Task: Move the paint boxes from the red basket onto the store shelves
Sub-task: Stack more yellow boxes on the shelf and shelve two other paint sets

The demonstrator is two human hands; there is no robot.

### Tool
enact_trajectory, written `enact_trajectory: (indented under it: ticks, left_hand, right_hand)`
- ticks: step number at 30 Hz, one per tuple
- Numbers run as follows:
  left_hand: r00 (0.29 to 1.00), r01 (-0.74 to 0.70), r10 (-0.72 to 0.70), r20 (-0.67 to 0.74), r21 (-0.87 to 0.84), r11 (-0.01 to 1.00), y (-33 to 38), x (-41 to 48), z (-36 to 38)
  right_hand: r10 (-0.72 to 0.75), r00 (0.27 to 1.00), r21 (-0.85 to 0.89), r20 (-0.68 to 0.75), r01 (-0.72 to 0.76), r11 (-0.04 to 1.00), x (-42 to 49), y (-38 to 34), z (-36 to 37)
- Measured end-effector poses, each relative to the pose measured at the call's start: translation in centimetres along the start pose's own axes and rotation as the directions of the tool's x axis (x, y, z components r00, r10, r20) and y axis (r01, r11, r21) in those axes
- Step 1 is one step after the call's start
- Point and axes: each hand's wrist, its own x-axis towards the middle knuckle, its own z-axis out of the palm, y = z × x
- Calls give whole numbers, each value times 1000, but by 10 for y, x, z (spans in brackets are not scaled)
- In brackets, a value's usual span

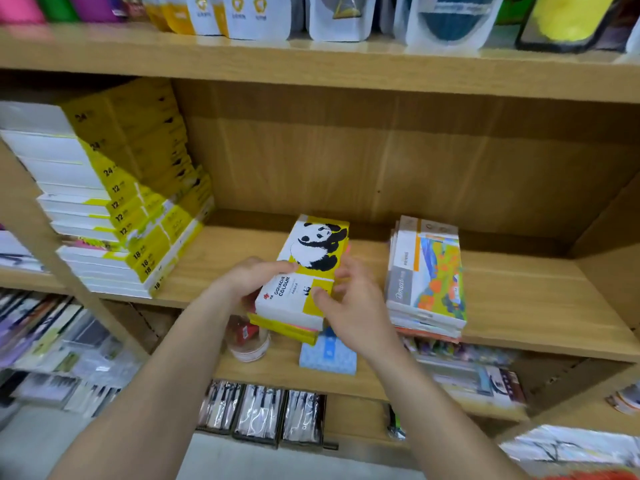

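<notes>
Gouache colour box (313, 261) with a panda print lies flat on top of a short pile of boxes (287, 328) at the front edge of the middle wooden shelf (519, 299). Left hand (254, 280) curls its fingers over the box's left side, gripping it. Right hand (353, 306), blurred, is loosely spread at the right side, thumb resting on the yellow corner. Landscape-print boxes (429, 275) are stacked just to the right; numbered yellow boxes (138, 202) are piled at the far left.

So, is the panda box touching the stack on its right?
Apart. The head view shows bare shelf between the panda box and the landscape-print stack.
</notes>
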Motion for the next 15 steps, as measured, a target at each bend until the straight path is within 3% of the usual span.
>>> enact_trajectory:
  ticks: [2, 5, 7, 10, 12, 15]
  left_hand:
    - [996, -62, 60, -72, -21, 998, -9, -1, 2]
    - [890, -256, 326, -319, 244, 935, -28, -19, 15]
    - [847, -333, 428, -316, 313, 889, -41, -33, 29]
    - [838, -322, 431, -336, 333, 886, -44, -45, 42]
    - [831, -365, 432, -349, 243, 899, -40, -55, 44]
    - [814, -530, 479, -329, -81, 844, -35, -71, 46]
  right_hand:
    - [73, 997, -17, 26, -72, 997, 3, 7, 13]
    - [166, 984, -7, 58, -166, 986, 9, 14, 18]
    - [163, 985, 1, 56, -163, 987, 9, 14, 17]
    - [117, 993, -101, -29, -120, 988, 7, 15, 17]
    - [123, 989, -29, -84, -126, 992, 4, 11, 14]
    - [135, 991, 243, -10, -129, 962, 3, 2, 6]
